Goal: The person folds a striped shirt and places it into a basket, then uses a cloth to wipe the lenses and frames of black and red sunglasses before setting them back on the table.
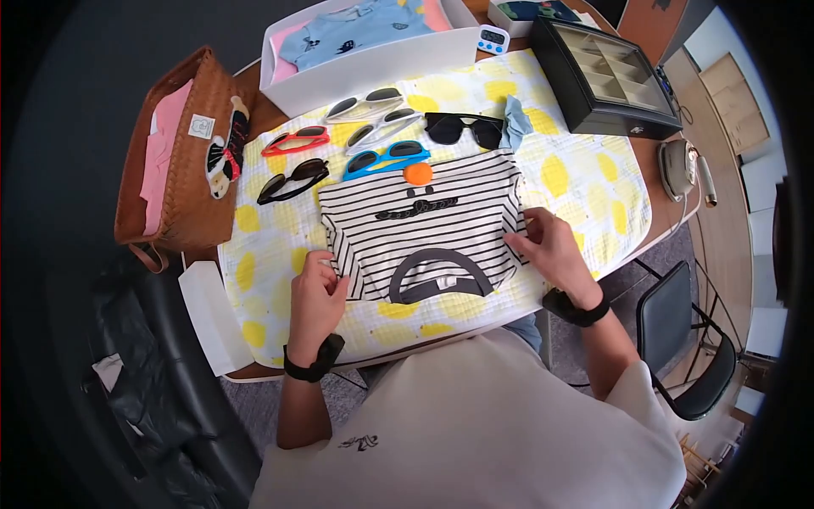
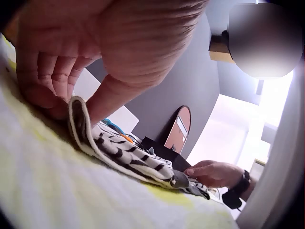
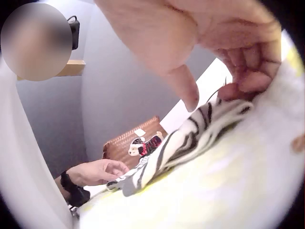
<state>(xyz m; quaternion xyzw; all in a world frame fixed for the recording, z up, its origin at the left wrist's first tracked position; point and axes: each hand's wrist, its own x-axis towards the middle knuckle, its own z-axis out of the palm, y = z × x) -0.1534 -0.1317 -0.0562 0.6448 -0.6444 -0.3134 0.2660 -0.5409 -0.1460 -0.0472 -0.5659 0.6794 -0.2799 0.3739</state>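
So, far left is my woven basket [image 1: 182, 182], then my left hand [image 1: 315, 307] pinching the near-left edge of the striped shirt [image 1: 407, 225]. The shirt lies mid-table on the lemon-print cloth [image 1: 623, 199], sunglasses [image 1: 386, 159] just beyond it. My right hand [image 1: 557, 253] grips its right edge, thumb on top.

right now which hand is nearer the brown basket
Left: the left hand is at the striped shirt's edge facing the brown basket; the right hand is at the opposite edge, farther away.
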